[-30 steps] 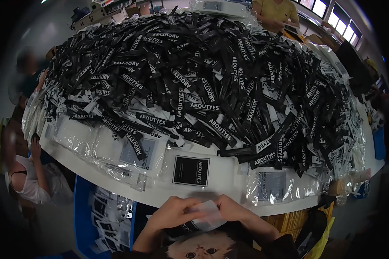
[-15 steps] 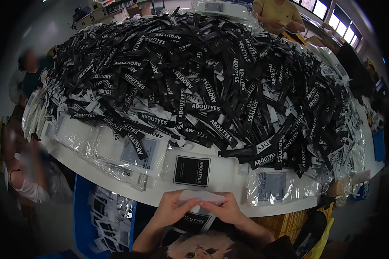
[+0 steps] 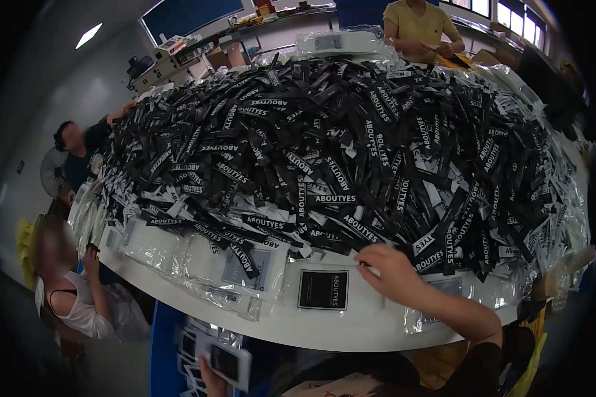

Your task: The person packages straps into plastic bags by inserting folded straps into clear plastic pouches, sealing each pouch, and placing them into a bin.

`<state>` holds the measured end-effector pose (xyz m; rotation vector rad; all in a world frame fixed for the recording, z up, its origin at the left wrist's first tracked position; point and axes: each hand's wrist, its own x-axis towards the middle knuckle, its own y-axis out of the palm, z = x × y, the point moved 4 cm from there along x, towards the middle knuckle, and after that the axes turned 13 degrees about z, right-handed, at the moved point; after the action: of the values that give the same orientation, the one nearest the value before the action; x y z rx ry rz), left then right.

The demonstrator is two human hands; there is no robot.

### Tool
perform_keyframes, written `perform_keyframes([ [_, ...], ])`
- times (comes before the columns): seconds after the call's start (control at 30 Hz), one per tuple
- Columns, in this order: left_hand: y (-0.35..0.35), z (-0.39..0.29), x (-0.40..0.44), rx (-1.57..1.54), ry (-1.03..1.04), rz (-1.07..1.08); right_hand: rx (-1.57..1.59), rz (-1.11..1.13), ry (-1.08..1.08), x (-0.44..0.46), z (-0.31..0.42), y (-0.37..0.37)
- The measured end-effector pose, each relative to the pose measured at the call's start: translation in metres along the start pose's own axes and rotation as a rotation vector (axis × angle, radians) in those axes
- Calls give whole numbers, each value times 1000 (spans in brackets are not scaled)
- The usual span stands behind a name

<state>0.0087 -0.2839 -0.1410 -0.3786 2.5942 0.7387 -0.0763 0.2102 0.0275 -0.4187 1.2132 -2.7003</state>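
Note:
My right hand (image 3: 391,272) reaches over the table's near edge, at the front of the heap of black ABOUTYES strips (image 3: 331,159). Its thumb and fingers are pinched together, with a small dark bit between them too small to name. Just left of it lies a clear bag with a black ABOUTYES label (image 3: 323,289). Low in the view, my left hand (image 3: 213,378) grips a white packet with a black panel (image 3: 228,362) above the blue bin (image 3: 162,354). Part of that hand is hidden behind the packet.
Stacks of clear bags (image 3: 228,264) line the near edge of the white table (image 3: 278,334). One person (image 3: 420,30) stands across the table, another (image 3: 83,149) at the far left and a third (image 3: 79,291) at the near left. A yellow crate (image 3: 444,364) stands below.
My hands, together on a pale sheet before, are now apart. The right has reached forward to the strips; the left has moved down-left with a packet. The camera view has tilted up.

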Motion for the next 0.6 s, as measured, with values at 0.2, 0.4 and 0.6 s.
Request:
perform_keyframes([
  [0.2,-28,8,-45,329,437,-628,-478,-4,58,54,-51,30],
  [0.4,184,57,-38,657,468,421,-346,65,228,55,-59,19],
  [0.6,344,61,-38,1256,1060,1135,51,-49,348,34,-52,-18],
])
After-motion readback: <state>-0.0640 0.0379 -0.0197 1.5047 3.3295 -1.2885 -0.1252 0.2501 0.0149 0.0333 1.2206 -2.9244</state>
